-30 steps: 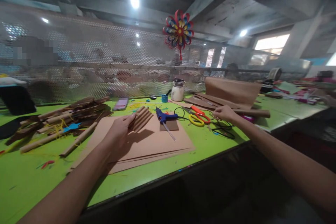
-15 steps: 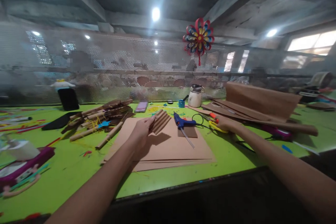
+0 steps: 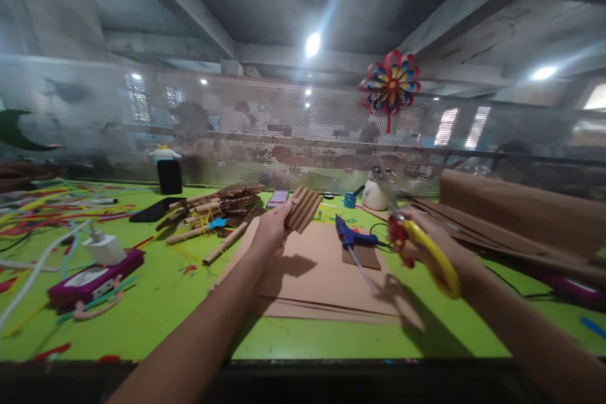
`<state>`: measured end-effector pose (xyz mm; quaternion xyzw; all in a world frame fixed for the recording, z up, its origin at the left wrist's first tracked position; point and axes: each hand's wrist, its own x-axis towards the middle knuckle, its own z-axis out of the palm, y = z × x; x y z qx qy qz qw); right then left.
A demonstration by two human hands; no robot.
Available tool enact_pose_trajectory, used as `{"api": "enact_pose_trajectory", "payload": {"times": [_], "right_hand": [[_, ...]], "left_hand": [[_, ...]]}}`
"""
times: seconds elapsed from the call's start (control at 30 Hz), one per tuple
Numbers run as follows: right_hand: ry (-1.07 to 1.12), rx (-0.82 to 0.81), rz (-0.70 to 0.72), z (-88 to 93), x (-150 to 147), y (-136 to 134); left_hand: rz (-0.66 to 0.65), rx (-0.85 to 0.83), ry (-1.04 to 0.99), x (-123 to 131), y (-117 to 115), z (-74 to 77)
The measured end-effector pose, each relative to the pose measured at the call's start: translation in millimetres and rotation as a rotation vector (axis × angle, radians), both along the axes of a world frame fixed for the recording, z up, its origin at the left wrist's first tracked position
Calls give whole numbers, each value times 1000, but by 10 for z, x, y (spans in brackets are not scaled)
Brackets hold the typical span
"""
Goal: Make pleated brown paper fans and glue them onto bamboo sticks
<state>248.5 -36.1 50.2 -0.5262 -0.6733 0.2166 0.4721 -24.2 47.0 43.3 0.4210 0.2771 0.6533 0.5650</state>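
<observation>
Between the thumb and fingers of my left hand (image 3: 272, 230) is a small striped piece of brown corrugated cardboard (image 3: 304, 208), raised above the brown sheets. My right hand (image 3: 440, 237) grips a pair of scissors (image 3: 428, 251) with yellow and red handles, held up over the table with the blades pointing up and away; motion blurs them. Below and between my hands lies a stack of flat brown paper sheets (image 3: 312, 284). A blue glue gun (image 3: 355, 237) with a glue stick in its back rests on the stack, over a small brown square (image 3: 362, 259).
Rolled brown paper sticks (image 3: 213, 211) lie left, near a black phone (image 3: 156, 209). A purple power strip (image 3: 97, 281) with a white plug stands further left. Behind are a blue pot (image 3: 350, 200) and a white jug (image 3: 374, 194). Large brown paper (image 3: 511, 205) lies right.
My right hand has lifted the scissors off the table at the right and brought them up toward the middle. My left hand still holds the cardboard. The view has turned left.
</observation>
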Motion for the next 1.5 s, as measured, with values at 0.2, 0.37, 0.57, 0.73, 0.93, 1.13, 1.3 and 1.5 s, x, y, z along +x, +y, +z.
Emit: {"api": "enact_pose_trajectory", "payload": {"times": [0.2, 0.37, 0.57, 0.73, 0.93, 1.13, 1.3, 1.5], "right_hand": [[271, -234, 184, -57, -1060, 60], [209, -157, 146, -182, -1332, 170], [123, -27, 183, -321, -1366, 240], [71, 40, 175, -364, -1342, 267], [74, 30, 159, -376, -1337, 253], [102, 16, 143, -385, -1346, 239], [111, 54, 113, -403, -1371, 243], [100, 10, 111, -368, -1342, 190]], "left_hand": [[57, 92, -113, -87, -59, 157], [109, 148, -147, -158, -105, 267], [88, 133, -96, -125, -151, 262], [77, 131, -74, -66, -185, 240], [74, 137, -66, -25, -215, 234], [48, 147, -63, -18, -240, 251], [73, 142, -56, -11, -251, 250], [71, 126, -69, -9, -252, 251]]}}
